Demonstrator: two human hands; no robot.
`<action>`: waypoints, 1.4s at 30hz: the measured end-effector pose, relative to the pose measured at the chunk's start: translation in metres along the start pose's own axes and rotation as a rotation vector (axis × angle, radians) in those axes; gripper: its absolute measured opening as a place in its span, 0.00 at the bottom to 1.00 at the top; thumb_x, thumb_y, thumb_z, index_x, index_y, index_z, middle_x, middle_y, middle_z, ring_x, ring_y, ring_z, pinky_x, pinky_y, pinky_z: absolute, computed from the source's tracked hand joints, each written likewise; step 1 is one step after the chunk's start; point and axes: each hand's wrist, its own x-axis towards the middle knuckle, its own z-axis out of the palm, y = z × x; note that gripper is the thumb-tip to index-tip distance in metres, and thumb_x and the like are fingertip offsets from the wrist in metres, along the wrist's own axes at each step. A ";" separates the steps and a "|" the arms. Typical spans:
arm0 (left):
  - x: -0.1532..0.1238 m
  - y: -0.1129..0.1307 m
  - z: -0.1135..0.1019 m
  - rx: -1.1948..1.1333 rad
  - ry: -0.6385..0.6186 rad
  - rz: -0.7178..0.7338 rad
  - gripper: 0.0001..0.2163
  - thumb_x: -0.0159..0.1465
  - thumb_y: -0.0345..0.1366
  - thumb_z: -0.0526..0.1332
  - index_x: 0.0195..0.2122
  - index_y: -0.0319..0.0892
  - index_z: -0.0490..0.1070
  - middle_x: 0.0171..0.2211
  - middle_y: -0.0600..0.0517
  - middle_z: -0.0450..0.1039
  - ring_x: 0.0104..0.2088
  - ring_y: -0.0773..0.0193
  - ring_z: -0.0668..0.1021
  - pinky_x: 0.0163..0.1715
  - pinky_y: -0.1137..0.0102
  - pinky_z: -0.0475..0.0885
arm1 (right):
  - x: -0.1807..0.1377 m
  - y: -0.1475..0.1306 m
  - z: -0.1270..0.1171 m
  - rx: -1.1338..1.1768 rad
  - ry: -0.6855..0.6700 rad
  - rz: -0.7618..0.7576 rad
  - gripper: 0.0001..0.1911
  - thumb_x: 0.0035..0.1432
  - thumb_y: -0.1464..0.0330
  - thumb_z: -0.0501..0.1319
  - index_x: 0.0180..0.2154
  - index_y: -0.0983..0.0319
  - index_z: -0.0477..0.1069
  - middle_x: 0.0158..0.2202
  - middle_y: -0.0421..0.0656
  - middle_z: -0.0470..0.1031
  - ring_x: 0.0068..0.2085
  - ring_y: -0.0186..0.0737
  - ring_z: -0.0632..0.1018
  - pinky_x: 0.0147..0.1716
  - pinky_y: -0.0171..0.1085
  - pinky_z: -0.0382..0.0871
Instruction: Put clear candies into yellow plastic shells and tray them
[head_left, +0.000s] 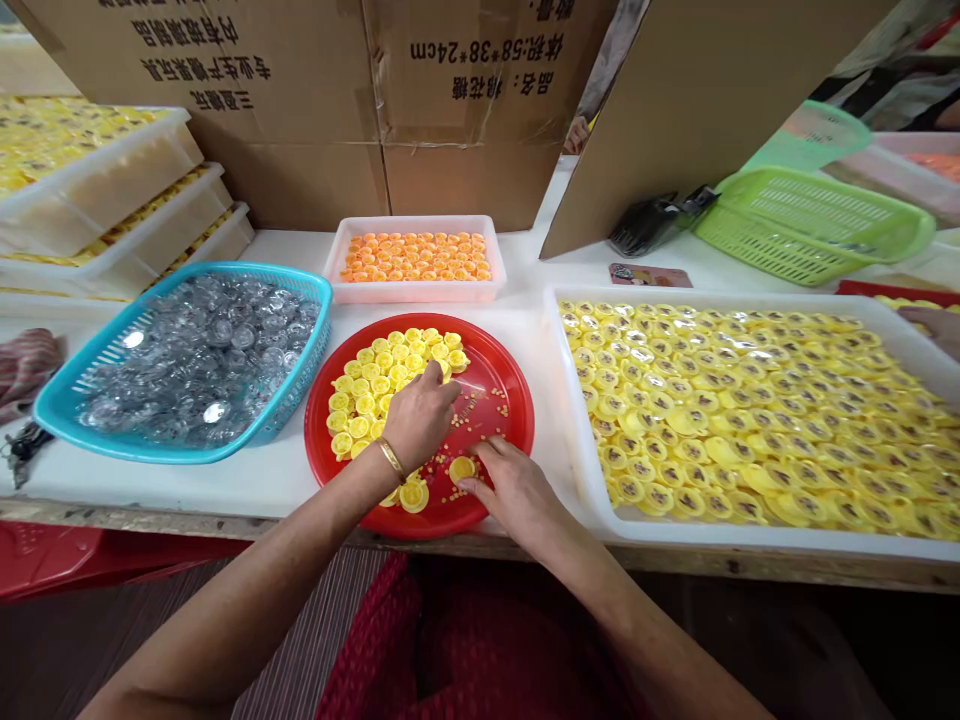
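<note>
A red round tray point(504, 385) in front of me holds several small yellow cups point(367, 385) packed on its left half and loose yellow beads point(461, 465) scattered on its floor. My left hand point(420, 415), with a gold bracelet on the wrist, rests on the yellow cups, fingers curled together in a pinch at one cup. My right hand point(514, 485) lies at the tray's near rim, fingertips pinched beside a single yellow cup point(461, 468).
A blue basket point(67, 405) of clear plastic lids sits left. A white tray point(585, 470) of filled yellow cups sits right. A small white tray point(416, 292) of orange cups stands behind. Cardboard boxes point(300, 100), stacked white trays point(112, 200) and green baskets point(817, 220) line the back.
</note>
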 end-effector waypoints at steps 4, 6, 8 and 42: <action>-0.003 -0.021 -0.013 0.011 -0.059 -0.058 0.08 0.60 0.32 0.58 0.35 0.44 0.78 0.52 0.45 0.65 0.38 0.58 0.77 0.36 0.64 0.73 | 0.002 0.007 -0.003 0.077 -0.036 -0.065 0.13 0.61 0.78 0.53 0.45 0.63 0.70 0.43 0.47 0.74 0.46 0.42 0.76 0.46 0.38 0.69; -0.005 -0.031 -0.020 -0.046 -0.066 -0.082 0.07 0.59 0.32 0.60 0.34 0.45 0.79 0.57 0.46 0.61 0.41 0.57 0.78 0.43 0.62 0.73 | 0.004 0.008 -0.002 0.074 -0.048 -0.075 0.15 0.60 0.80 0.52 0.43 0.62 0.70 0.42 0.47 0.74 0.45 0.41 0.76 0.45 0.37 0.69; -0.006 -0.037 -0.026 -0.084 -0.049 -0.095 0.07 0.58 0.32 0.62 0.34 0.46 0.80 0.60 0.48 0.60 0.45 0.55 0.77 0.48 0.60 0.71 | 0.006 0.008 -0.001 0.051 -0.053 -0.058 0.12 0.60 0.79 0.53 0.41 0.61 0.71 0.40 0.46 0.74 0.44 0.41 0.76 0.43 0.37 0.69; -0.054 0.015 -0.005 -0.848 0.254 -0.043 0.02 0.59 0.33 0.65 0.32 0.42 0.75 0.35 0.49 0.79 0.38 0.63 0.78 0.40 0.68 0.73 | 0.004 0.008 -0.039 0.508 0.162 -0.026 0.04 0.62 0.70 0.53 0.36 0.59 0.65 0.30 0.38 0.73 0.30 0.34 0.76 0.33 0.34 0.69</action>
